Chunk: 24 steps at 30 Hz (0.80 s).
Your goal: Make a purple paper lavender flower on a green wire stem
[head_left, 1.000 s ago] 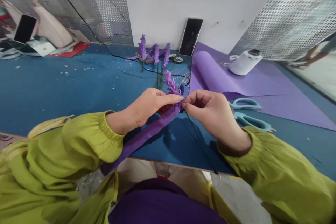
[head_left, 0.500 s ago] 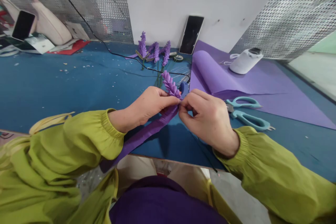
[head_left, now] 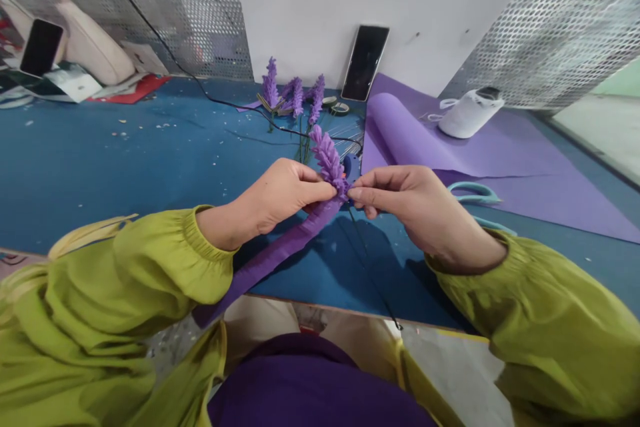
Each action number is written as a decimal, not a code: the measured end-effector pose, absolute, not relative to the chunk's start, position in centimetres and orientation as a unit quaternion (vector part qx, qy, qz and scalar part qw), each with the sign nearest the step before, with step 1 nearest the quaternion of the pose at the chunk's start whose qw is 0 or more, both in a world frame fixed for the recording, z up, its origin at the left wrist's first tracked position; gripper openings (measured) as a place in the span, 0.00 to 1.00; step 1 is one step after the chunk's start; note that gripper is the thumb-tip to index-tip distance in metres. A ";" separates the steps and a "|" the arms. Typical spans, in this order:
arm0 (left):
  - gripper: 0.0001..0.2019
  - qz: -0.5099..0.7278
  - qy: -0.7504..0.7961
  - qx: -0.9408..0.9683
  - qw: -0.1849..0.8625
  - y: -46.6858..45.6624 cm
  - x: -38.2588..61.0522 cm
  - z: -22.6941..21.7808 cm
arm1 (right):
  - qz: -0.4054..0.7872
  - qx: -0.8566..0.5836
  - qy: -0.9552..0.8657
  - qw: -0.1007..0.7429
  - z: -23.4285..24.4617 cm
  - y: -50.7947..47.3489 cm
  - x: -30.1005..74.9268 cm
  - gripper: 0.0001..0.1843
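While pinching one purple flower spike (head_left: 327, 159): two hands' fingers (head_left: 320, 192), one paper strip (head_left: 280, 252).

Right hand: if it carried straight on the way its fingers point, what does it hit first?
The right hand points left; it would first meet the purple paper flower spike it pinches, then the left hand fingertips. Depth is unclear.

Blue table (head_left: 100, 160) as landmark: finished purple flowers (head_left: 293, 95) and dark phone (head_left: 365, 63) at its far edge. Purple paper roll (head_left: 400, 133), white container (head_left: 467, 113), teal scissors (head_left: 475, 193) toward its right side.
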<state>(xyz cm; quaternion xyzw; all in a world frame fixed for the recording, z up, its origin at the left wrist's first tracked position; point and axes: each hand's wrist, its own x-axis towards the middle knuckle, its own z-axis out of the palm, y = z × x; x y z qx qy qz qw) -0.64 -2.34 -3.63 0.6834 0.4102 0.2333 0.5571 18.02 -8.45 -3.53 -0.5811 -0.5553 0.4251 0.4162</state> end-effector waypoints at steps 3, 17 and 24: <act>0.11 0.226 0.406 0.699 0.544 -2.5 -0.6 -3.5 | 0.461 -0.569 -0.541 0.413 -3.7 -8.3 17.9 0.10; 0.12 0.200 0.391 0.747 0.500 -2.6 -0.8 -3.9 | 0.531 -0.570 -0.472 0.412 -4.4 -8.3 16.9 0.04; 0.13 0.226 0.382 0.650 0.616 -2.5 -0.6 -4.1 | 0.503 -0.569 -0.488 0.431 -3.6 -8.7 16.7 0.07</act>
